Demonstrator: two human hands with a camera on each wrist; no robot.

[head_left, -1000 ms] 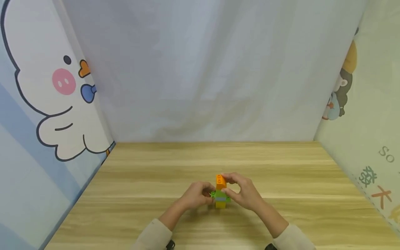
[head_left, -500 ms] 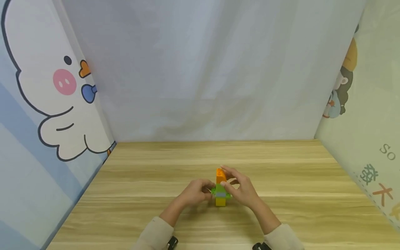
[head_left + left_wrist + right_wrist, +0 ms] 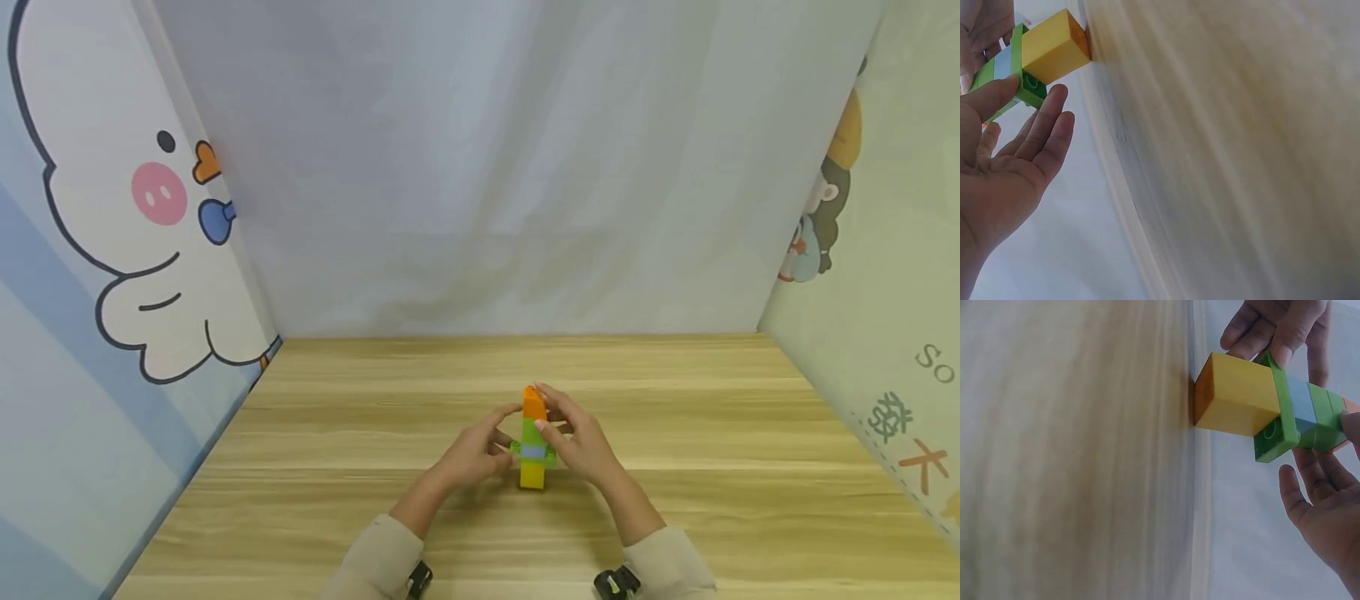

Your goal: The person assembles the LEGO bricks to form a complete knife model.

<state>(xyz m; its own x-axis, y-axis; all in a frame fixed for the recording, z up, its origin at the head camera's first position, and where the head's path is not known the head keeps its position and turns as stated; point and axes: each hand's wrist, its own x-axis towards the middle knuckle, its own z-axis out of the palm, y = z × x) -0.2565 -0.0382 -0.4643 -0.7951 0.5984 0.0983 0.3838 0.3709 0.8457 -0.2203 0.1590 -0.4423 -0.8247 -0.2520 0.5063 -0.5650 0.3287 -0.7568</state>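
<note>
A stack of toy building blocks stands between both hands near the middle of the tabletop. From bottom to top it has a yellow block, a wider green plate, a light blue block, green blocks and an orange block. The left hand holds the stack's left side, its thumb on the green plate's edge. The right hand grips the upper part, thumb against the green and orange blocks. Some fingertips are hidden behind the stack. Whether the yellow base fully touches the table I cannot tell.
The wood-grain table spreads around the hands. A pale curtain hangs behind it. Printed panels stand on both sides, a white cartoon character on the left and lettering on the right. Black straps sit at the wrists.
The stack's top has moved up and away in view, so its orange studs show less. The left index finger has risen toward the orange block. The right hand has shifted slightly up with the stack.
</note>
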